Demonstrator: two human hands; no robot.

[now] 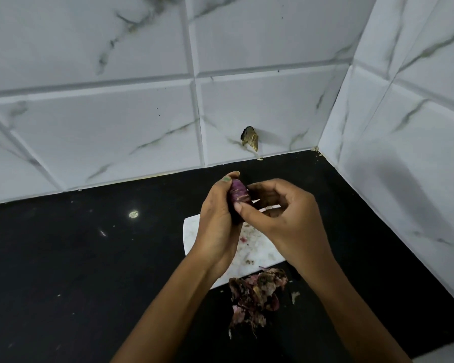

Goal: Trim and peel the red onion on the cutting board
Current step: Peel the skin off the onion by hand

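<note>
**Peeling in hand, above the board**

Black counter (63, 258) meets marble-look wall tiles (102, 121) w/ a chipped hole (250, 139) mid-frame. White cutting board (192, 231) sits at centre, flecked w/ scraps; a heap of dry skins (254, 292) lies just off its lower edge, partly on the counter.

Red onion (238, 195) is off the board, held up at centre frame. Left hand (216, 226) wraps round it, thumb on top. Right hand (286, 218) has fingers curled, thumb tip pressed to the onion's lower side, apparently pinching or lifting a skin edge; can't tell if a strip is actually caught.

Judgement: peeling step, prob. well along given the heap. To do it well: keep left grip firm but light, catch the skin at a trimmed end, pull along the length, turn the onion bit by bit, drop skins onto the heap. No knife visible.
</note>
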